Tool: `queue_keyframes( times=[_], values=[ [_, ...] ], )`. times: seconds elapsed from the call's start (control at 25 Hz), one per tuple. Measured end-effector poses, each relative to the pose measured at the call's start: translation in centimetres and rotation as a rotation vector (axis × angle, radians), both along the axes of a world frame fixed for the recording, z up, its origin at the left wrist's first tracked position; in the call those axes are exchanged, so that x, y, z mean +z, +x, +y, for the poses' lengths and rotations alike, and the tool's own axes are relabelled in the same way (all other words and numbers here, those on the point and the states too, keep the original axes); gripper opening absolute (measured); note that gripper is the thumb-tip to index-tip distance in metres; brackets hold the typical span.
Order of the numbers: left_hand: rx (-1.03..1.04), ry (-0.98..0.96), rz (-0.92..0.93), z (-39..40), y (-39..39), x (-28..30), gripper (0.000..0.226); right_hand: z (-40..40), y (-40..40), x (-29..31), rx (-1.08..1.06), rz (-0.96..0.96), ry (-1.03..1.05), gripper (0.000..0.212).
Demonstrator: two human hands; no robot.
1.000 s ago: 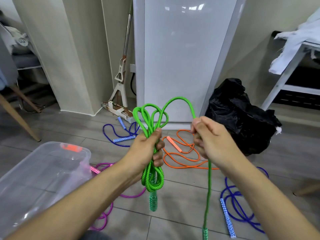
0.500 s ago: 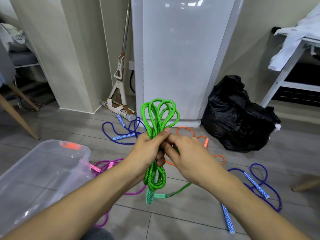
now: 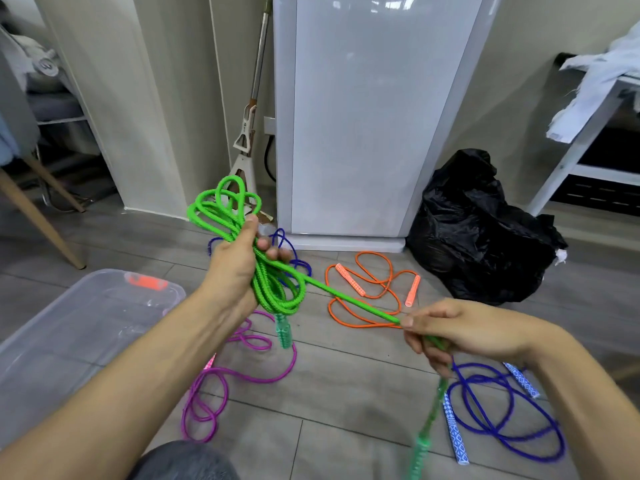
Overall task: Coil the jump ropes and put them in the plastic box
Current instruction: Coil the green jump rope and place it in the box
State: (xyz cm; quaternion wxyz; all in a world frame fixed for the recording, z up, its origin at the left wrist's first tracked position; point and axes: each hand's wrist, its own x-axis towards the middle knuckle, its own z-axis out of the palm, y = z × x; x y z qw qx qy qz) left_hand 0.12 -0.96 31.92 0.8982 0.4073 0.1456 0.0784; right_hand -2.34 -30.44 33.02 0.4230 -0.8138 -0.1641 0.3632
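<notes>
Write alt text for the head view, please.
A left hand grips a coiled green jump rope while the right hand pinches its free end taut. Orange, purple and blue ropes lie on the floor beside a clear plastic box.

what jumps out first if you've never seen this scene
The bright green jump rope, bunched in loops in the left hand at centre, its tail pulled taut to the right hand. Next, an orange rope on the floor behind, and the black bag at right.

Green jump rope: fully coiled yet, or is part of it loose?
Partly coiled. The left hand grips the green jump rope bundle; one strand runs straight to the right hand, which pinches it.
</notes>
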Motion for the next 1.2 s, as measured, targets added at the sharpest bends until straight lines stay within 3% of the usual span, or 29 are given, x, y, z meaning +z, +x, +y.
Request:
queue_keyframes(
  times=[0.2, 0.48, 0.76, 1.0, 1.12, 1.2],
  values=[
    [0.049, 0.135, 0.003, 0.6, 0.0, -0.1, 0.033, -3.0, 0.2, 0.7, -0.109, -0.063, -0.049, 0.039],
    [-0.357, 0.509, -0.002, -4.6, -2.7, -0.5, 0.031, 4.4, -0.1, 2.0, -0.134, -0.316, 0.196, 0.032],
    [-0.505, 0.395, -0.039, -5.9, -3.8, 0.1, 0.026, 7.7, 0.0, 1.1, -0.320, -0.472, 0.367, 0.030],
    [-0.619, 0.504, -0.081, -5.1, -4.0, 0.0, 0.024, 7.9, 0.0, 0.4, -0.387, -0.463, 0.352, 0.030],
    [-0.520, 0.574, -0.092, -4.8, -3.7, 0.0, 0.026, 7.5, 0.0, 0.5, -0.399, -0.419, 0.337, 0.035],
    [-0.409, 0.509, -0.092, -4.5, -3.1, -0.3, 0.028, 7.0, 0.0, 0.7, -0.387, -0.418, 0.284, 0.038]
  ],
)
